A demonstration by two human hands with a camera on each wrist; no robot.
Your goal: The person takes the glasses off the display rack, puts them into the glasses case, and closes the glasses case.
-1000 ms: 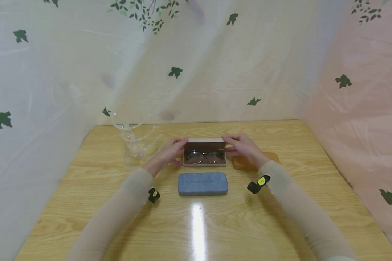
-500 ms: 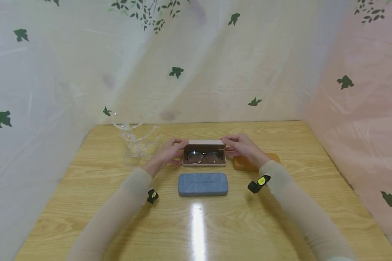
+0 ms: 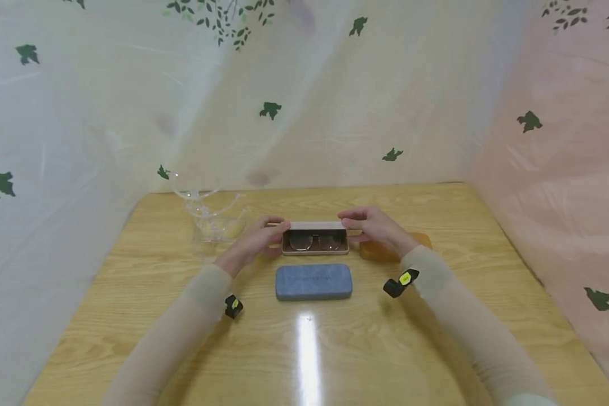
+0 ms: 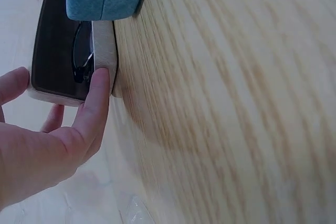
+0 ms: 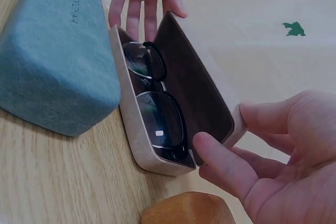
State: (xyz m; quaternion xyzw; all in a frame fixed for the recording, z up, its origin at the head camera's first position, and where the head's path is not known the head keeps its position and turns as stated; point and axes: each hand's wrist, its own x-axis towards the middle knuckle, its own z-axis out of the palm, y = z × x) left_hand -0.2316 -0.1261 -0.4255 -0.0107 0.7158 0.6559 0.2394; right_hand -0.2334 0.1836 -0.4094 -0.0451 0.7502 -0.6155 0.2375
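A pale pinkish glasses case with a dark lining stands on the table, its lid partly lowered over the base. Black half-rim glasses lie inside the base, lenses towards me. At the case's left end, my left hand has its thumb on the lid's edge and a finger along the base. My right hand holds the other end the same way, thumb at the lid corner and fingers beside the hinge end. Just in front lies a closed blue glasses case.
An orange-brown case lies right of the pale one, partly behind my right wrist. Clear plastic display stands are at the back left. A patterned cloth hangs behind the wooden table.
The pale case's lid has tipped further forward and down over the glasses, with both hands following it. The blue and orange-brown cases have stayed in place.
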